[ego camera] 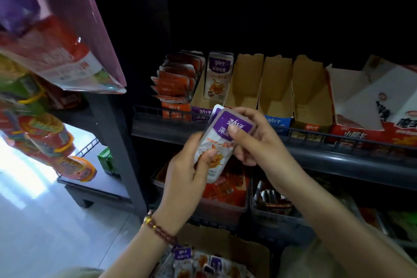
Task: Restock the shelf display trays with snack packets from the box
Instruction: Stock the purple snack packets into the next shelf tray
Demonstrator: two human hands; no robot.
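Both hands hold a small stack of purple-and-white snack packets [222, 142] in front of the shelf rail. My left hand [188, 169] grips the lower end of the stack, thumb on its face. My right hand [252, 137] holds the upper end, thumb pressed on the purple label. Behind the stack stands the purple display tray [199, 99], with a few matching packets [217, 74] upright at its back. The cardboard box [228, 244] sits at the bottom, with several more purple packets [198, 264] inside.
An orange tray [174, 108] full of orange packets [178, 77] stands left of the purple one. To the right are three bare cardboard trays [275, 83] and a red-and-white carton [370, 106]. Bins of red snacks [225, 189] sit on the lower shelf. Hanging bags [52, 52] crowd the left.
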